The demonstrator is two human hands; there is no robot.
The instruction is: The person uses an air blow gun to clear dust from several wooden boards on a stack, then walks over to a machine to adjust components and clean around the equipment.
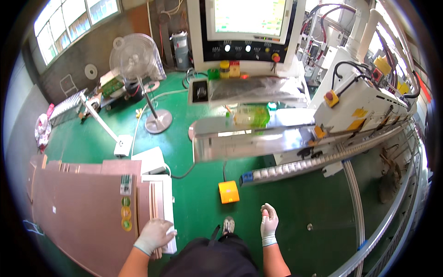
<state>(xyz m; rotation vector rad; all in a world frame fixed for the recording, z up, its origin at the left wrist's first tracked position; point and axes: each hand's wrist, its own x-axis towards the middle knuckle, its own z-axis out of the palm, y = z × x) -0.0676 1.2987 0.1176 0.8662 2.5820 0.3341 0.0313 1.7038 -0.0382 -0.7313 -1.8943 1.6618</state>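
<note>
My left hand (156, 234), in a pale glove, lies across the right edge of a stack of brown boards (87, 203). Its fingers curl over narrow brown strips (152, 203) that run along that edge and show again below the hand. What lies under the palm is hidden. My right hand (269, 225), gloved the same way, hangs above the green floor with its fingers loosely bent and thumb apart; nothing shows in it. An orange foot-pedal-like box (229, 192) sits on the floor between the hands, farther forward.
Ahead stands a machine with a metal table (249, 147) and a control panel (244, 51). A roller rail (300, 170) reaches toward me from the right. At the left are a standing fan (159, 121) and a white post (122, 145). Cables cross the floor.
</note>
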